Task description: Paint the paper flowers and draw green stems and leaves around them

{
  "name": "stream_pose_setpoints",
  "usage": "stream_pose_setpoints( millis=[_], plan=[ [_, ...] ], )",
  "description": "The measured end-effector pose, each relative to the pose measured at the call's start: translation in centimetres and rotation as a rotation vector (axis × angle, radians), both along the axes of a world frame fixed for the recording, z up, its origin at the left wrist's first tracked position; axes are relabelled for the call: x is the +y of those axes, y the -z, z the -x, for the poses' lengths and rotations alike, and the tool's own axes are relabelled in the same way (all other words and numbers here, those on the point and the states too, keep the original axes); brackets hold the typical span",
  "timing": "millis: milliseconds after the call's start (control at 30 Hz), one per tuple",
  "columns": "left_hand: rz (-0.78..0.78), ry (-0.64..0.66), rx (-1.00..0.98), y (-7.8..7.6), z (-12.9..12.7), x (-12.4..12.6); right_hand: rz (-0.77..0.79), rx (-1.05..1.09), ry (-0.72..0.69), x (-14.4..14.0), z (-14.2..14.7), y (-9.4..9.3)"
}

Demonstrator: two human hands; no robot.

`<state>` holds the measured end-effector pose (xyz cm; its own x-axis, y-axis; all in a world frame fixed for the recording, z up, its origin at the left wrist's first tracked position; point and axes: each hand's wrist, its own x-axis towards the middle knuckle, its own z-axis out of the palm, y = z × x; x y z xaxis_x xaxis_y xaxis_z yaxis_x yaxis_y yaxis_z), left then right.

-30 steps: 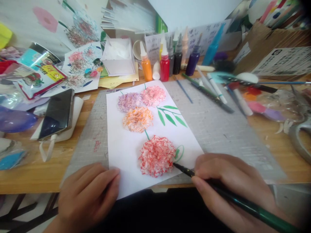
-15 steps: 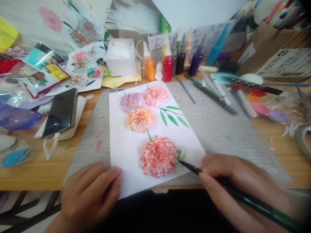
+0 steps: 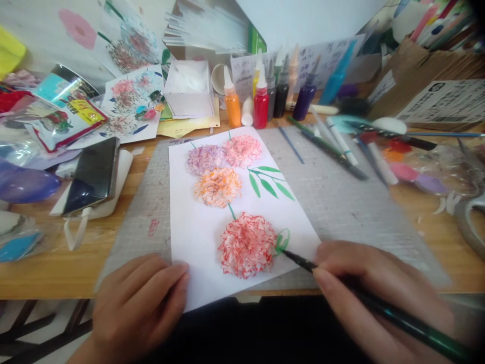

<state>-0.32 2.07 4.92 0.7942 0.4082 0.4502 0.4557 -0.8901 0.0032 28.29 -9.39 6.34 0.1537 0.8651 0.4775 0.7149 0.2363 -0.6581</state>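
Note:
My right hand point(image 3: 364, 288) is closed around a green brush pen point(image 3: 401, 313), its dark tip touching a small green leaf outline point(image 3: 282, 240) partly filled with colour. That leaf lies beside a large red-and-white flower of crinkled shavings point(image 3: 248, 245) on a white sheet of paper point(image 3: 200, 283). Higher on the sheet are an orange flower point(image 3: 217, 187), a purple one point(image 3: 204, 159), a pink one point(image 3: 242, 150) and a painted green leaf sprig point(image 3: 269, 182). Fingers curled together, my left hand point(image 3: 140, 298) holds down the sheet's lower left edge; its fingertips are partly hidden.
Under the sheet lies a grey cutting mat point(image 3: 359, 222). Pointed paint bottles point(image 3: 260, 106) line the back, beside a white box point(image 3: 188, 88). Pens and brushes point(image 3: 333, 151) lie right, near a cardboard box point(image 3: 428, 86) and tape roll point(image 3: 468, 217). A phone point(image 3: 93, 174) sits left.
The pen tip has shifted slightly, and a little more green fills the lower part of the leaf outline. My left hand stays on the paper; the whole view has drifted slightly.

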Motion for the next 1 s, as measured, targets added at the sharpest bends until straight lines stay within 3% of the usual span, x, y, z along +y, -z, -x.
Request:
stream_pose_setpoints(
  millis=[133,367,567,733,900,1000],
  plan=[
    [0.006,0.023,0.011,-0.1,0.2,0.0,0.077,-0.037,-0.085,0.0,0.1,0.0],
    [0.026,-0.003,-0.052,0.0,-0.3,-0.2,0.068,0.008,0.167,0.0,-0.2,0.1],
    [0.040,-0.046,-0.139,0.0,-0.9,-0.1,0.075,-0.045,0.063,0.0,-0.2,-0.5],
    [0.022,0.005,-0.063,0.5,-0.2,0.0,0.086,-0.037,0.143,0.3,-0.2,-0.1],
    [0.120,-0.099,-0.155,1.1,-0.2,-0.8,0.071,-0.040,0.076,0.3,-0.4,0.0],
    [0.135,-0.097,-0.166,1.1,-0.3,-1.0,0.087,-0.056,0.122,0.2,-0.4,0.0]
  ],
)
